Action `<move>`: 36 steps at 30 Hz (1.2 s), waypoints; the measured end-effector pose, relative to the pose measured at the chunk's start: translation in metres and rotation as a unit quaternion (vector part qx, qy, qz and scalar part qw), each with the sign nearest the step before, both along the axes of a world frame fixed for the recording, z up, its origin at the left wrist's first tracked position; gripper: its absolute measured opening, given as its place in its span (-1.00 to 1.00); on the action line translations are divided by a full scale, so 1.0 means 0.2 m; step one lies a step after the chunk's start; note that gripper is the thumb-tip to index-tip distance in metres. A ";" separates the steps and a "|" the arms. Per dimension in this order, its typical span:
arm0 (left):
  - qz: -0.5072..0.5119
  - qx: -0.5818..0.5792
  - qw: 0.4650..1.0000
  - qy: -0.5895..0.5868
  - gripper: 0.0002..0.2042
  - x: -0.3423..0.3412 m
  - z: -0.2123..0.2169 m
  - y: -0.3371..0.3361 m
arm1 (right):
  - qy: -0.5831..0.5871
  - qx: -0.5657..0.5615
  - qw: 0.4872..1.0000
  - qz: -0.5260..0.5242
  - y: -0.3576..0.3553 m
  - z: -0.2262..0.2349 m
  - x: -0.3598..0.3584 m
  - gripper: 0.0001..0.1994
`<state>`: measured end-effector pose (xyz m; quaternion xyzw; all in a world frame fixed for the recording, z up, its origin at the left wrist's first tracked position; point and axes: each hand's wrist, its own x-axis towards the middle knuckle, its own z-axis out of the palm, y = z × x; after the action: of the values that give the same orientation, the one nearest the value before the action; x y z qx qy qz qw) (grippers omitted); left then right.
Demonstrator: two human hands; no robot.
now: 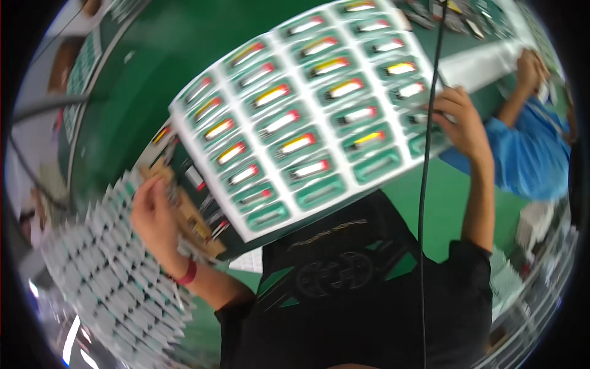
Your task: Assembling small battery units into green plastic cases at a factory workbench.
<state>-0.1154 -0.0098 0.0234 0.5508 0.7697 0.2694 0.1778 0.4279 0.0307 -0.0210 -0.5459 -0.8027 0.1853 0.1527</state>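
Note:
A large white tray (335, 138) lies tilted across the green table, with rows of green-looking pockets. Most pockets hold a small oblong piece with a yellow or white body and a red end, such as the yellow piece (270, 95); several pockets along the near edge look bare. At the tray's right edge, my right hand (458, 120) bends its fingers together over a pocket holding a pale piece (418, 118). What they grip is unclear. Left of the tray, my left hand (155, 215) has its fingers curled beside a brown cardboard box (192, 215); its fingertips are blurred.
Stacked pale trays (117, 264) fill the lower left. More small pieces (195, 178) lie between box and tray. A black cable (424, 209) hangs down in front. At the right, a person in blue (528, 154) works near a pile of small parts (458, 15).

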 end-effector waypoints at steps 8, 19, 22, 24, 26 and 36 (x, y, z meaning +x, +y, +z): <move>0.031 -0.123 0.988 0.087 -0.67 0.07 -0.17 0.01 | 0.027 0.063 0.997 -0.018 0.01 -0.08 -0.05 -0.79; 0.031 0.018 0.985 -0.168 -0.57 0.08 -0.09 0.04 | -0.015 0.085 0.995 -0.053 -0.07 -0.01 -0.16 -0.72; 0.011 0.053 0.971 -0.231 -0.55 0.11 -0.06 0.04 | 0.020 0.060 0.997 -0.050 -0.03 -0.08 -0.08 -0.73; 0.008 0.075 0.962 -0.263 -0.55 0.16 -0.03 0.02 | 0.021 0.046 0.998 -0.031 0.00 -0.08 -0.05 -0.68; -0.009 0.121 0.922 -0.368 -0.56 0.24 -0.01 0.02 | 0.011 0.071 0.997 -0.042 0.00 0.00 -0.13 -0.63; -0.097 0.103 0.721 -0.678 -0.59 0.76 0.04 0.12 | 0.350 0.171 0.912 0.129 -0.03 0.14 -1.00 -0.23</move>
<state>0.0361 0.0146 0.0312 0.3078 0.3530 0.6297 0.6198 0.2270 0.0249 0.0062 -0.3035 -0.7804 0.2424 0.4900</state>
